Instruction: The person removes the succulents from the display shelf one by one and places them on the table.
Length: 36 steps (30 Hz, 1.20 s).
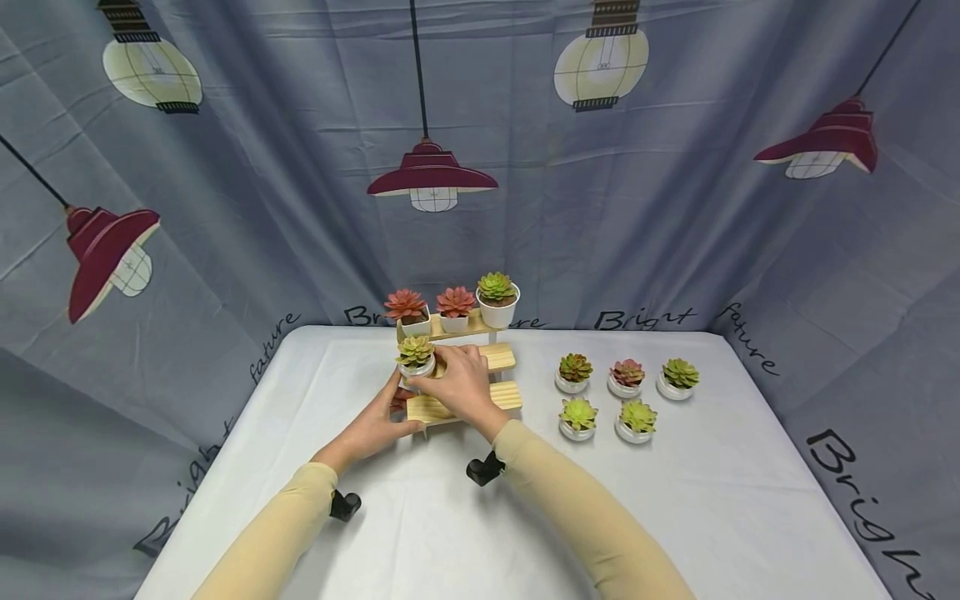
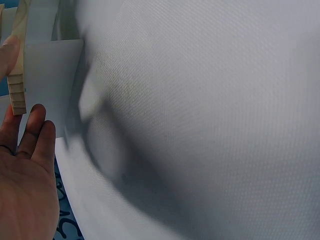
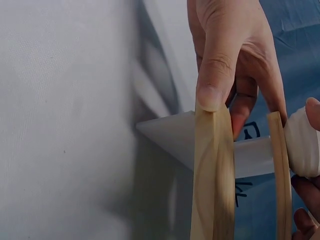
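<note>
- The fingers [image 1: 430, 385] of the right hand [image 1: 465, 385] are pinching a yellow-green succulent [image 1: 416, 356] low around its white pot, presumably because a low hold is sparing the leaves.
- That succulent is standing upright at the left end of the middle tier of a wooden stand [image 1: 504, 395]; whether its base is fully resting there or hovering slightly, I cannot tell.
- The left hand [image 1: 373, 427] is gripping the left end of the bottom tier, its thumb pressing the front edge and other fingers curling behind, probably because the light stand could be shifting under a push; its forefinger is reaching up near the pot.
- On the top tier, a left red succulent [image 1: 407, 307], a middle red succulent [image 1: 455, 305] and a green succulent [image 1: 497, 292] in a larger pot are standing side by side, seemingly spaced so their leaves are not crowding.
- To the right of the stand, five more are sitting on the white-covered counter [image 1: 675, 508], likely within easy reach of the right hand: a dark-tipped succulent [image 1: 574, 372], a reddish succulent [image 1: 627, 378] and a leaf-green succulent [image 1: 678, 378] are forming the back row; a lime succulent [image 1: 578, 418] and a yellowish succulent [image 1: 636, 420] are forming the front one.
- Behind everything, a grey-blue curtain [image 1: 525, 242] is hanging, showing printed lamps.
</note>
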Tool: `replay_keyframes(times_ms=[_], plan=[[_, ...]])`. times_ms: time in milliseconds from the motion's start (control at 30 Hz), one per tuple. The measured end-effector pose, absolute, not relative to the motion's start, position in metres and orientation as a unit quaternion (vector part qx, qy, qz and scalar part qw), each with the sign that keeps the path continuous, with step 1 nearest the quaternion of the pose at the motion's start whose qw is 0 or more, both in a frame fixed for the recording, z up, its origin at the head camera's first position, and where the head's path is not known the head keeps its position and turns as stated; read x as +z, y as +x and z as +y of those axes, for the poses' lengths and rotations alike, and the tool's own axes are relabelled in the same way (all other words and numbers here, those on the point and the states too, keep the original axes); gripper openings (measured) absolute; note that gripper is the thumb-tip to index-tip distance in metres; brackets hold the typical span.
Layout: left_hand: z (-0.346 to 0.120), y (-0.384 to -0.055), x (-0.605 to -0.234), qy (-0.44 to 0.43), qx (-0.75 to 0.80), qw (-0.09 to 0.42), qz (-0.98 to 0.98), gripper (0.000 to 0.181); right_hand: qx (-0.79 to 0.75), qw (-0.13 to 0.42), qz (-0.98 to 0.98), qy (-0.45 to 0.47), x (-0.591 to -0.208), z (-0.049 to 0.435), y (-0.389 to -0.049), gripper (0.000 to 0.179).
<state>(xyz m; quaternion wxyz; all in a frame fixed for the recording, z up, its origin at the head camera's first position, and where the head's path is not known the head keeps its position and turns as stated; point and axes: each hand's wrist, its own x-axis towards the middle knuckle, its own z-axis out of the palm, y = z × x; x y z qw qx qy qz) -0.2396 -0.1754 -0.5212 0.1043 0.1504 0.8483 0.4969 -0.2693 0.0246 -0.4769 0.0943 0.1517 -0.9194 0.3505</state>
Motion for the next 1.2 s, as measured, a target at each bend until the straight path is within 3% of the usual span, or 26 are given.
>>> replay_keyframes(times_ms=[633,1200], plan=[[-0.176,-0.242,-0.524,0.156,0.496,0.097,0.849,0.117,0.357,0.107,-0.916,0.151,-0.48,0.021,-0.272,0.067],[-0.176,-0.241,-0.522,0.152,0.501,0.106,0.845,0.117,0.357,0.097,-0.917,0.147,-0.476,0.024,-0.271,0.071]])
